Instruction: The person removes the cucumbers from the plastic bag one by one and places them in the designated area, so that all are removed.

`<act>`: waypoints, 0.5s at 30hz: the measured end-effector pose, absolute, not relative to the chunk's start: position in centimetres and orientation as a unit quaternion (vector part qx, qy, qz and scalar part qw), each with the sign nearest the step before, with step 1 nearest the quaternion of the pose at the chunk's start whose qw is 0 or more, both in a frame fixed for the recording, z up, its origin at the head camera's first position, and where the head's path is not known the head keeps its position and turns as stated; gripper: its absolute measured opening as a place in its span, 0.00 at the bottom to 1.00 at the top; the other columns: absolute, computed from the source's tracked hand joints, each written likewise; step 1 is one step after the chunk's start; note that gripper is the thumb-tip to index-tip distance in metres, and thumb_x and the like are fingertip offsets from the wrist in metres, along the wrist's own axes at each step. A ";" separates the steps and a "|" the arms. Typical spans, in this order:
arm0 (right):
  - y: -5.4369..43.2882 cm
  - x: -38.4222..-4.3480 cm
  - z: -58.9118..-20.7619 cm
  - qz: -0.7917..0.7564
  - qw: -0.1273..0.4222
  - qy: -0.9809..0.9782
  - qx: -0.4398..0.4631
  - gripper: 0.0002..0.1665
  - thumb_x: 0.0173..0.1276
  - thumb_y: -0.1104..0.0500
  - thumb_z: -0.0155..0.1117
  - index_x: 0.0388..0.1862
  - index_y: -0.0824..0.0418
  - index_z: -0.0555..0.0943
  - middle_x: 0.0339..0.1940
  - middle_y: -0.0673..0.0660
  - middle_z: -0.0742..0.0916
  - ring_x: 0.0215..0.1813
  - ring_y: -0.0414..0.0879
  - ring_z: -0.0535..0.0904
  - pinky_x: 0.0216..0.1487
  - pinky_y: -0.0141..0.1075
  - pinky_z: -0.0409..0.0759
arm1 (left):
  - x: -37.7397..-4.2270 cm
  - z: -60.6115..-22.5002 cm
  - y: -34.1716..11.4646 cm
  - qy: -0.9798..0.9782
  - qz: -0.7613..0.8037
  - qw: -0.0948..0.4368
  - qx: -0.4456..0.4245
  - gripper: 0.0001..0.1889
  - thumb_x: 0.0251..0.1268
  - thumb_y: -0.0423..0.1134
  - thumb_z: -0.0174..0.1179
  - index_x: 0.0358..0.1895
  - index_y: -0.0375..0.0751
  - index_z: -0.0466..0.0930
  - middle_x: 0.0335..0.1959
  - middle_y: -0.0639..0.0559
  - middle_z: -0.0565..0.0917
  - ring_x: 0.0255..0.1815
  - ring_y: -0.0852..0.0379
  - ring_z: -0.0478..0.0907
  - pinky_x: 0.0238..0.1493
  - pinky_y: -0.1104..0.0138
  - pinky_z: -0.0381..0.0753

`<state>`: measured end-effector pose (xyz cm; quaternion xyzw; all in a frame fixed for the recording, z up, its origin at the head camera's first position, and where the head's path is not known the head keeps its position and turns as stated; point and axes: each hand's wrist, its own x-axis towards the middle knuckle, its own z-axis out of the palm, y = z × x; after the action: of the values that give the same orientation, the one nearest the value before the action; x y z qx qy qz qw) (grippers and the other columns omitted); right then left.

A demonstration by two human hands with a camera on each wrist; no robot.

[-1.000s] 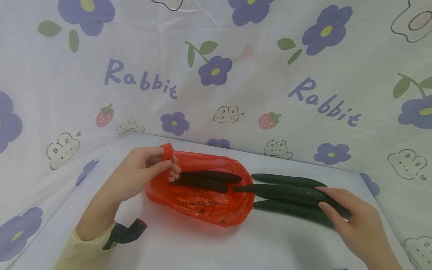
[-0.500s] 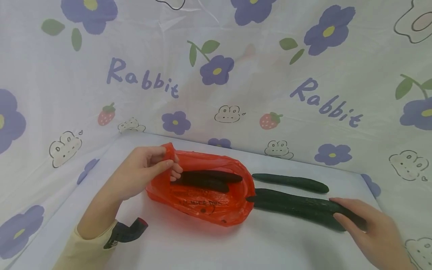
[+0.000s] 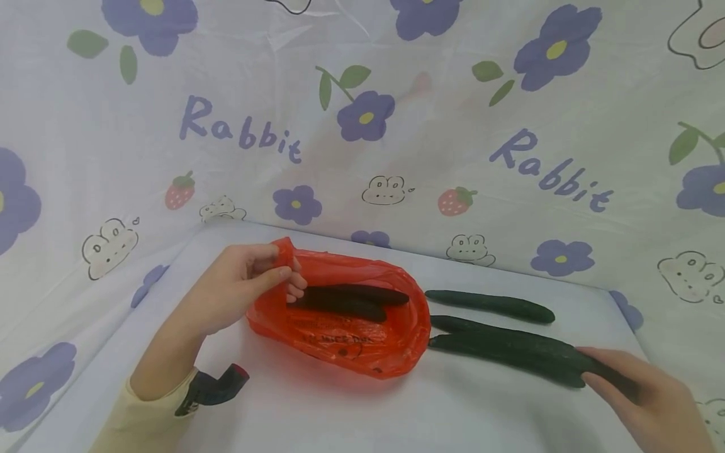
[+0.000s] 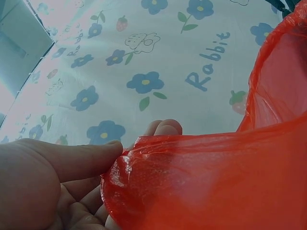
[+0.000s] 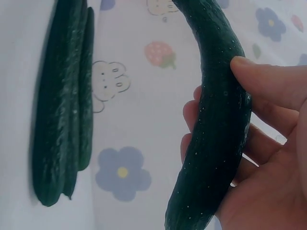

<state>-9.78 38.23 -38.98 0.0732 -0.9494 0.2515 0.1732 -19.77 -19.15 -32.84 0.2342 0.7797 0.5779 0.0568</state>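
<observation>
My left hand [image 3: 249, 283] pinches the rim of a red plastic bag [image 3: 391, 362], which lies on its side with its mouth partly held up. Thumb and fingers grip its edge in the left wrist view. Dark cucumbers [image 3: 351, 308] lie inside the bag. At the right, my right hand [image 3: 651, 390] holds a curved cucumber [image 5: 218, 120], thumb on one side and fingers curled round the other. Just beyond the bag, more cucumbers [image 3: 493, 306] lie lengthwise on the table; the held one overlaps some, so their exact outlines are hard to tell apart.
The white table [image 3: 317, 415] meets a cloth backdrop [image 3: 430, 145] printed with flowers, rabbits and strawberries. A dark strap or device with a red end [image 3: 226, 384] sticks out from the left sleeve [image 3: 141, 415].
My right hand has moved right and toward me with the cucumber, whose tip has left the bag's mouth. The left hand keeps its grip on the bag almost unmoved.
</observation>
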 end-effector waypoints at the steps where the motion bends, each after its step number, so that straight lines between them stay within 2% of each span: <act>1: 38.3 -9.8 -39.2 0.250 0.171 -0.950 0.073 0.21 0.66 0.63 0.83 0.58 0.52 0.91 0.51 0.31 0.88 0.50 0.16 0.77 0.45 0.14 0.77 | -19.8 -32.8 -19.2 0.780 0.577 0.057 0.234 0.06 0.83 0.30 0.59 0.51 0.31 0.84 0.42 0.45 0.92 0.45 0.47 0.91 0.57 0.64 0.87; 8: 38.4 -9.4 -40.6 0.250 0.161 -0.952 0.070 0.22 0.64 0.62 0.85 0.56 0.49 0.92 0.49 0.36 0.90 0.50 0.16 0.77 0.45 0.14 0.75 | -19.7 -32.8 -19.2 0.780 0.577 0.059 0.236 0.06 0.83 0.30 0.59 0.51 0.31 0.84 0.42 0.45 0.92 0.45 0.47 0.91 0.57 0.64 0.87; 15: 37.9 -9.4 -42.1 0.252 0.158 -0.951 0.083 0.24 0.62 0.63 0.86 0.56 0.49 0.92 0.49 0.43 0.92 0.53 0.18 0.77 0.50 0.12 0.72 | -19.5 -32.7 -19.2 0.779 0.577 0.062 0.237 0.06 0.83 0.30 0.59 0.50 0.30 0.84 0.42 0.44 0.91 0.46 0.43 0.90 0.57 0.64 0.87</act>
<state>-9.43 37.86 -42.10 0.0831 -0.9510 0.2522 0.1582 -19.53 -19.24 -32.67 0.2372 0.7792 0.5769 0.0621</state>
